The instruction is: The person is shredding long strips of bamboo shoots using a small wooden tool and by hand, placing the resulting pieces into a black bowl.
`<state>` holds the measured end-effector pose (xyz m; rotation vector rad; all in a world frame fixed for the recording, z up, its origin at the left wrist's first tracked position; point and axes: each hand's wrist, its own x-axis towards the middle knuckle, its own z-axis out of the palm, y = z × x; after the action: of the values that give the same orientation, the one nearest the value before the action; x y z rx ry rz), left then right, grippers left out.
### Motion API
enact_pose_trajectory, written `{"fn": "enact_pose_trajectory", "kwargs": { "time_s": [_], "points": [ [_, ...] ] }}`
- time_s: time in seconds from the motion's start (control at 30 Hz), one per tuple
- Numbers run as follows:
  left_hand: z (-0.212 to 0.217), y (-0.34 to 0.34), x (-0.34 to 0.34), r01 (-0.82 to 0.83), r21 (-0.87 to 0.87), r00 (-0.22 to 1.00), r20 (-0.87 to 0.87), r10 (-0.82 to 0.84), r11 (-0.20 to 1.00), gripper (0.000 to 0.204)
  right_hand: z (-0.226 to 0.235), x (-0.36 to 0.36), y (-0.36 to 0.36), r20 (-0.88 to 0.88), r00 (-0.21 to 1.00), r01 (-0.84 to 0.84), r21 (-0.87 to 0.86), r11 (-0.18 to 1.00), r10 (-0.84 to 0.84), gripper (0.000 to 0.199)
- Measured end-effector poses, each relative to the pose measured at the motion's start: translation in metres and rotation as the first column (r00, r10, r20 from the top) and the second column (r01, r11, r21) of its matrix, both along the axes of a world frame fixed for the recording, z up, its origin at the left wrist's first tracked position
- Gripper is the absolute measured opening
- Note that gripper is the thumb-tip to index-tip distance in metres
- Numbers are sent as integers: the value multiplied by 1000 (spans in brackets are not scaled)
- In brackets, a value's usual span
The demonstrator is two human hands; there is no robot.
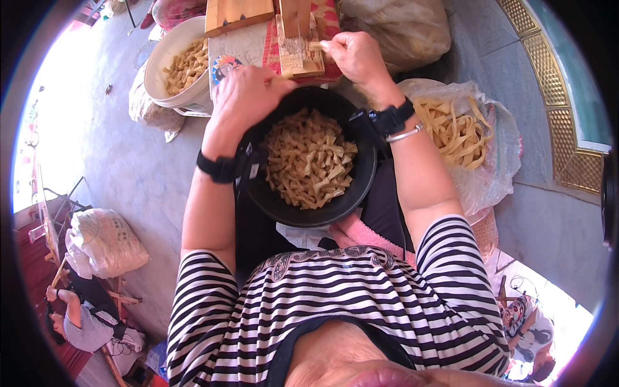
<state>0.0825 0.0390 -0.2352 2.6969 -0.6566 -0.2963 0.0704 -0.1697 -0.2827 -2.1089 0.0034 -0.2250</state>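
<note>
My right hand [356,59] is closed in a pinch on a short tan strip [315,46], beside the wooden block [302,64] with an upright piece of wood on it. Nearer to me, at the far left rim of the black bowl [367,174], my left hand [251,95] is slightly blurred, its fingers curled together. A small yellowish bit shows at its fingertips, too unclear to name. The bowl holds many small knotted tan pieces [309,161] and rests at my lap. Each wrist wears a black strap.
A white bucket [155,84] of similar pieces stands at the far left. To the right, a clear plastic bag [506,138] holds long tan strips [454,132]. Another wooden board [238,14] lies at the back, near a large filled bag [400,32]. Other people sit at both lower corners.
</note>
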Motion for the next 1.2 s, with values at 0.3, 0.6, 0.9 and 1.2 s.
{"fn": "enact_pose_trajectory", "kwargs": {
  "time_s": [0.3, 0.6, 0.9, 1.2],
  "points": [
    [-17, -25, -33, -458, -887, 877, -461, -137, 49, 33, 28, -46, 59, -182, 815, -65, 914, 400, 550, 31],
    [10, 4, -14, 123, -958, 868, 231, 441, 260, 34, 43, -59, 65, -7, 781, -148, 969, 196, 625, 18],
    [-7, -21, -45, -63, -919, 997, -73, -11, 390, 28, 32, -59, 67, 227, 973, -105, 244, 964, 48, 22],
    [-1, -12, -33, 401, -578, 825, 565, -6, 711, 10, 47, -57, 43, -293, 754, 127, 943, 307, 588, 23]
  ]
}}
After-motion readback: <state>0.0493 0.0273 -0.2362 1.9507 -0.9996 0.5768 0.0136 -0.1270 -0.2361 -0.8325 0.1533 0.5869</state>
